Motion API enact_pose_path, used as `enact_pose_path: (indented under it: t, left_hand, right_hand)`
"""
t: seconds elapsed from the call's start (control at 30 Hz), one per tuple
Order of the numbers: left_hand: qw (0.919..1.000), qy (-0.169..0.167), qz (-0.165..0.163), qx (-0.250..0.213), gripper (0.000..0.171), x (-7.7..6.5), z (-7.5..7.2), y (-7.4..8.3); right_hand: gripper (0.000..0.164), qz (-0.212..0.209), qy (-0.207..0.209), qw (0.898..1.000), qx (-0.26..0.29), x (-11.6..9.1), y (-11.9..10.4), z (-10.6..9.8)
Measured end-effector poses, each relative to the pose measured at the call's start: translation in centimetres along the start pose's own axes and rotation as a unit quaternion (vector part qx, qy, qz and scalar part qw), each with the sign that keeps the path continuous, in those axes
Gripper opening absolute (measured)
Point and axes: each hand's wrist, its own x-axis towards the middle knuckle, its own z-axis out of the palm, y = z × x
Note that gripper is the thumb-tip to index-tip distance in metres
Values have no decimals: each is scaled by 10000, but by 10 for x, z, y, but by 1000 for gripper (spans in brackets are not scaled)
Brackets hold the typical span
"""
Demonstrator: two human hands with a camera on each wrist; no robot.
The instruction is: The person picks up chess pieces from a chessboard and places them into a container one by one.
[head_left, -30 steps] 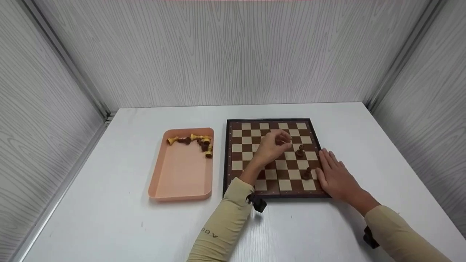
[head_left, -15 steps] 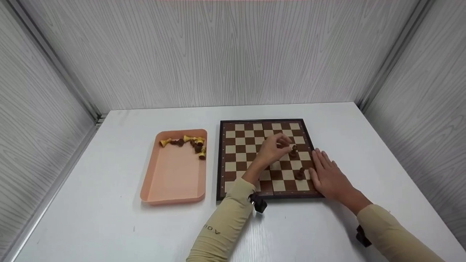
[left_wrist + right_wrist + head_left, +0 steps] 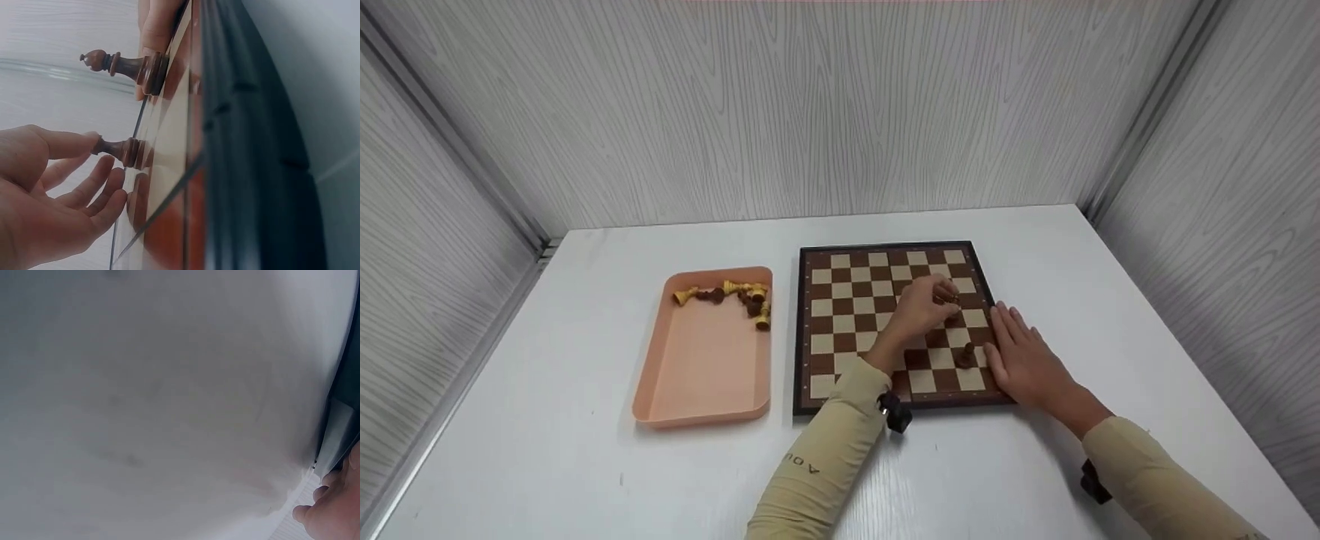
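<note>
My left hand reaches over the right half of the chessboard. Its thumb and a finger pinch the top of a dark brown chess piece, whose head they hide; the base stands upright at the board's surface. The other fingers are loosely bent beside it. Closer to the front edge stands a dark brown bishop, also in the head view as a small dark bishop. My right hand rests along the board's right edge, its fingers straight.
A pink tray stands left of the board. Several yellow and dark brown chess pieces lie in its far end. White table surrounds both, with grey wood-grain panels behind and at the sides.
My left hand has moved right across the board to the dark piece and now pinches its top. My right hand stays at the board's edge. The head view has shifted slightly.
</note>
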Motion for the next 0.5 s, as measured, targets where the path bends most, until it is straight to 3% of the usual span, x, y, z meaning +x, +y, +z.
enact_pose_path:
  t: [0.5]
  left_hand:
    - [9998,145,-126,-111,15,2,2,-6]
  right_hand:
    - [64,-36,52,9999,-131,1,0,0]
